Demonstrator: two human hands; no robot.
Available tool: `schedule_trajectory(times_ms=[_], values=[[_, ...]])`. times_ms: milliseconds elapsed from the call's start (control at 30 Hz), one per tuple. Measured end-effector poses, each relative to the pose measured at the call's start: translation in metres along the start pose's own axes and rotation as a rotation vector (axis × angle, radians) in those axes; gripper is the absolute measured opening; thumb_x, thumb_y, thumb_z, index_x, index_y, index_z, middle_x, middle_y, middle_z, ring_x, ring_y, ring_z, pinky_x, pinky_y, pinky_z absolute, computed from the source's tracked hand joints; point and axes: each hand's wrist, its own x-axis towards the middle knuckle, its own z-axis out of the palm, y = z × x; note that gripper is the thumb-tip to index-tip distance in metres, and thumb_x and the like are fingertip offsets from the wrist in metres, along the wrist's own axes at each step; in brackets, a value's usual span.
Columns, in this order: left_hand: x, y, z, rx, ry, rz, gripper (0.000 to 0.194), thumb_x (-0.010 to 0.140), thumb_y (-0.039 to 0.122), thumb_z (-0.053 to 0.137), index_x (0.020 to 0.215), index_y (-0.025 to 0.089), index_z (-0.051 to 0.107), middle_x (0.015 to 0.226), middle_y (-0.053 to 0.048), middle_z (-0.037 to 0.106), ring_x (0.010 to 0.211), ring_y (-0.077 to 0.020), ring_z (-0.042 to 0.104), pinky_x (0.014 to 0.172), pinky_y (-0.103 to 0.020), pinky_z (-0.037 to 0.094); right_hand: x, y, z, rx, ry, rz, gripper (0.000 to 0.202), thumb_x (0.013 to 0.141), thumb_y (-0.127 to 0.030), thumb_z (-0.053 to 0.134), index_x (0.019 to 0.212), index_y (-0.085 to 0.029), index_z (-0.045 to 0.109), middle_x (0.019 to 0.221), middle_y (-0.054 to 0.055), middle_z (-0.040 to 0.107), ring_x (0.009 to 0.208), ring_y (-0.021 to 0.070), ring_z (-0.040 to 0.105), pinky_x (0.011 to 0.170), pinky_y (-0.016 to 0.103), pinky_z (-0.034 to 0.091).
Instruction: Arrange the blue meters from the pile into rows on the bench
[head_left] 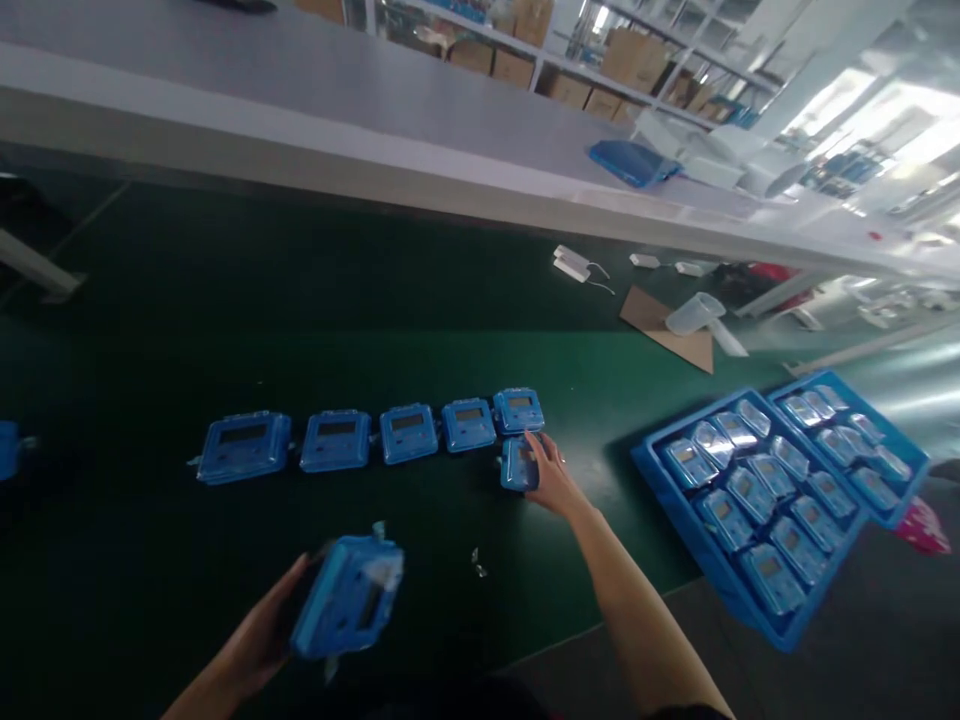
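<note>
My left hand (274, 625) grips a blue device case (351, 598) with a clear cover and a small display, held tilted above the green table at the near left. Stretched out to the middle, my right hand (553, 478) has its fingers closed around the edge of another blue device case (516, 464). That case sits just in front of the right end of a row of similar cases. The row includes a large-looking case (244, 447) at left, one beside it (334, 441), and one at the right end (518, 411).
Two blue trays (705, 585) full of such cases stand at the right. Small clear scraps (478, 563) lie on the green table (420, 370). Farther back are a cardboard piece (667, 330), a clear plastic cup (694, 314) and white tags (572, 263), beneath a raised white shelf (375, 150).
</note>
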Motion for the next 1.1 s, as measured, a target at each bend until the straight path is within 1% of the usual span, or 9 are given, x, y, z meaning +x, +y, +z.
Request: schedule_trajectory(times_ms=[133,200,300,367,533,667,800,1000,1100], values=[[0.043,0.018,0.073,-0.187,-0.41,-0.164,0.067,0.078,0.07,0.045,0.122,0.021,0.053,0.119,-0.01,0.062,0.111,-0.0304,0.057,0.092,-0.046,0.048,-0.023,-0.02,-0.007,0.075,0.122,-0.118,0.092,0.067,-0.018,0.067,0.145,-0.026,0.017,0.148,0.012,0.017,0.138,0.0327,0.015,0.11,0.053,0.022],[0.063,0.03,0.103,-0.13,-0.502,-0.176,0.07,0.08,0.07,0.042,0.126,0.018,0.049,0.118,-0.012,0.062,0.105,-0.0308,0.061,0.084,-0.044,0.052,-0.04,-0.036,-0.002,0.259,0.022,-0.207,0.091,0.071,-0.033,0.068,0.145,-0.025,0.015,0.147,0.012,0.022,0.136,0.0301,0.022,0.11,0.051,0.026],[0.078,0.04,0.129,-0.073,-0.547,-0.181,0.069,0.084,0.069,0.034,0.127,0.016,0.047,0.116,-0.013,0.062,0.1,-0.0288,0.063,0.078,-0.04,0.054,-0.06,-0.059,0.021,0.492,-0.206,-0.174,0.115,0.057,-0.042,0.08,0.146,-0.021,0.009,0.144,0.016,0.026,0.134,0.0316,0.027,0.109,0.05,0.028],[0.083,0.04,0.136,-0.048,-0.472,-0.172,0.063,0.087,0.065,0.033,0.123,0.016,0.05,0.115,-0.013,0.062,0.1,-0.0271,0.063,0.077,-0.039,0.054,-0.066,-0.069,0.041,0.56,-0.207,-0.09,0.124,0.048,-0.033,0.085,0.145,-0.019,0.009,0.142,0.017,0.025,0.131,0.0312,0.032,0.109,0.047,0.031],[0.078,0.034,0.139,0.13,0.006,0.001,0.055,0.086,0.054,0.049,0.119,0.011,0.049,0.107,-0.016,0.061,0.085,-0.027,0.065,0.068,-0.042,0.057,-0.07,-0.091,0.077,0.553,0.025,0.064,0.111,0.046,-0.03,0.084,0.138,-0.022,0.022,0.131,0.013,0.032,0.119,0.0335,0.042,0.101,0.05,0.039],[0.05,0.028,0.136,0.452,-0.017,0.386,0.067,0.08,0.05,0.059,0.135,0.021,0.036,0.136,-0.011,0.042,0.116,-0.0272,0.051,0.092,-0.042,0.051,-0.073,-0.102,0.086,0.641,0.179,0.233,0.09,0.061,-0.039,0.077,0.133,-0.02,0.026,0.123,0.015,0.037,0.113,0.0344,0.046,0.094,0.054,0.043],[0.034,0.02,0.139,0.837,0.007,0.619,0.101,0.068,0.034,0.071,0.146,0.025,0.007,0.149,-0.011,0.018,0.135,-0.0306,0.028,0.105,-0.047,0.04,-0.076,-0.085,0.079,0.708,0.114,0.191,0.042,0.079,-0.033,0.058,0.115,-0.017,0.045,0.11,0.012,0.049,0.1,0.0259,0.055,0.086,0.044,0.049],[0.049,0.02,0.158,1.028,0.203,0.697,0.09,0.065,0.03,0.07,0.139,0.024,0.019,0.136,-0.009,0.033,0.127,-0.0277,0.04,0.104,-0.043,0.042,-0.081,-0.048,0.055,0.704,0.244,0.212,0.022,0.087,-0.035,0.046,0.093,-0.016,0.056,0.09,0.008,0.061,0.079,0.0197,0.059,0.075,0.035,0.05],[0.045,0.02,0.166,1.023,0.282,0.64,0.09,0.062,0.039,0.073,0.134,0.02,0.022,0.134,-0.012,0.033,0.124,-0.0293,0.043,0.099,-0.043,0.045,-0.083,-0.047,0.055,0.77,0.106,0.275,0.029,0.087,-0.042,0.044,0.089,-0.016,0.057,0.081,0.007,0.062,0.071,0.0196,0.06,0.068,0.034,0.051]])
